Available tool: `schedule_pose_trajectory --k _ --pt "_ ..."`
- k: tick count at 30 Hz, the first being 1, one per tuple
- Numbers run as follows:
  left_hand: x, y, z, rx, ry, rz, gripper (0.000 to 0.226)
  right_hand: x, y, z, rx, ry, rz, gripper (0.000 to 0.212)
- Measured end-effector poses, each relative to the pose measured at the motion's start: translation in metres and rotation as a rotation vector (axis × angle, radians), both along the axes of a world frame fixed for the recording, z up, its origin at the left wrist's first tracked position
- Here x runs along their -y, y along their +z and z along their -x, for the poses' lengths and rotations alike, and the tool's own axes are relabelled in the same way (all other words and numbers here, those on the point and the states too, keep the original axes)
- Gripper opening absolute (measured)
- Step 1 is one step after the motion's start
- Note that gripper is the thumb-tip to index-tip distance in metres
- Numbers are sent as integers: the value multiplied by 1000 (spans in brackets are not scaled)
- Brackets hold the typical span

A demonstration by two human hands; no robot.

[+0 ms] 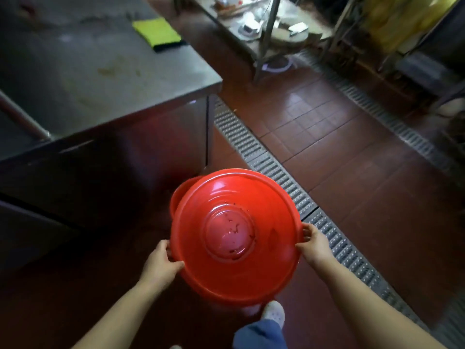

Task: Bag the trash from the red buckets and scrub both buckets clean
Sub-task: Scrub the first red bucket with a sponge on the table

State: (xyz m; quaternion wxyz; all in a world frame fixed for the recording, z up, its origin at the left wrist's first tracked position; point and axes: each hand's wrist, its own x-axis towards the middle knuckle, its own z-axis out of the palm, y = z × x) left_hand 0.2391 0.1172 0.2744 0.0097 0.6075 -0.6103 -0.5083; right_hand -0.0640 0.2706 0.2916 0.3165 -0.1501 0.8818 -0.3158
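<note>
Flooring of red-brown tile (339,137) fills most of the view, crossed by a metal drain grate (251,147) that runs diagonally past the person's feet. To the left stands a steel tabletop (100,71), stained in places, with a yellow-green sponge (157,34) lying near its far edge. A blurred metal rack (266,34) of dishes sits beyond.

Held out over the floor, well apart from the tabletop, is the upper red bucket (234,235). A second red bucket (181,190) seems nested beneath it, only its rim showing at the upper left. The left grip (161,265) curls around the near-left rim and the right grip (314,245) curls around the right rim, so both are closed on the stack.

No trash shows in the upper bucket, only droplets and a few dark specks around the base ring, so I judge emptying done and scrubbing perhaps unfinished. The lower bucket's inside is hidden, and no bag is in view.

The upper bucket is round, with no real long axis. Its mouth faces up toward the camera and its base faces the floor.

A pale shoe (273,313) shows just below the bucket's near edge.
</note>
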Motion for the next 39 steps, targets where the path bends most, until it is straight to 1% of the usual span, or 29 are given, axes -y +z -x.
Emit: schedule_pose_trajectory --k 4,8,10,12,15,17,21,22,25,28,30,34,39 --pt "12 51 74 -94 16 93 51 9 53 68 -41 3 112 48" --pt "18 92 155 -190 73 205 53 23 92 156 -64 50 217 40" --pt "21 108 193 -210 112 245 55 36 110 198 -106 101 245 42" --pt "24 124 228 -212 159 276 51 52 127 236 -131 143 288 46" --pt "34 146 272 -237 241 387 46 86 148 284 -181 177 335 46" --pt "46 155 292 -253 301 458 46 112 158 310 -209 211 366 46" --pt "90 171 326 -336 407 540 49 174 180 350 -249 267 439 43" --pt "103 176 334 -350 424 561 49 191 184 360 -264 283 461 46" --pt "149 190 359 -360 463 626 48 246 196 388 -275 331 530 52" --pt "199 203 385 -375 500 686 41 311 214 413 -293 394 586 52" --pt "232 210 400 -389 540 721 45 358 225 426 -301 425 610 49" --pt "287 224 418 -434 634 739 46 440 240 443 -310 506 638 49" --pt "337 241 424 -362 731 824 43 532 242 448 -283 621 664 42"
